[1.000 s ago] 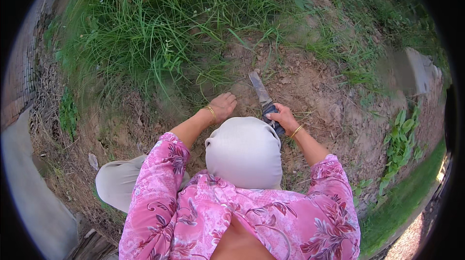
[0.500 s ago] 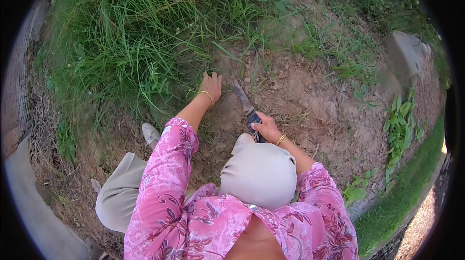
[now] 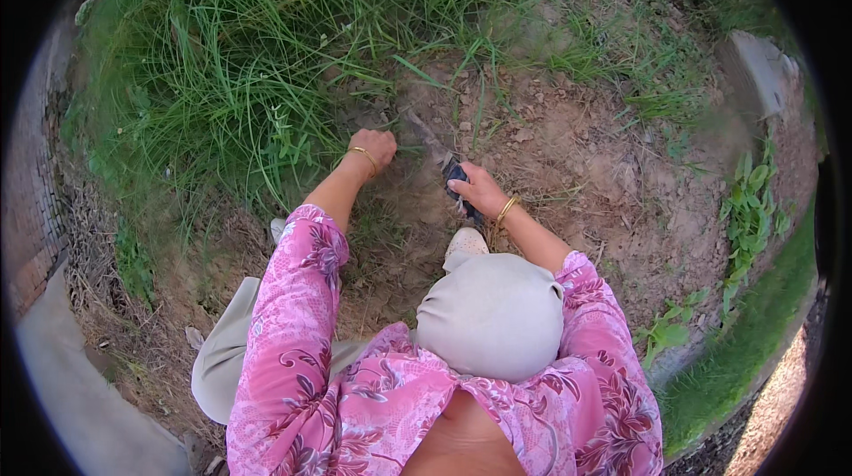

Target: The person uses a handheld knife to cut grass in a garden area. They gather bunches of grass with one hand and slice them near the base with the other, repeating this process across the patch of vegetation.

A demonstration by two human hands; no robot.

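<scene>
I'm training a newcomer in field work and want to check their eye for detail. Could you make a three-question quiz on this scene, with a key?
1. Multiple choice: which part of the knife-like tool does the right hand grip?
A) The tip of the blade
B) The dark handle
C) None; it lies loose
2. True or false: the left wrist is bare.
3. Fill the gap: the tall green grass is closer to the ____ hand.

Key:
1. B
2. False; it wears a gold-coloured bangle.
3. Left
</scene>
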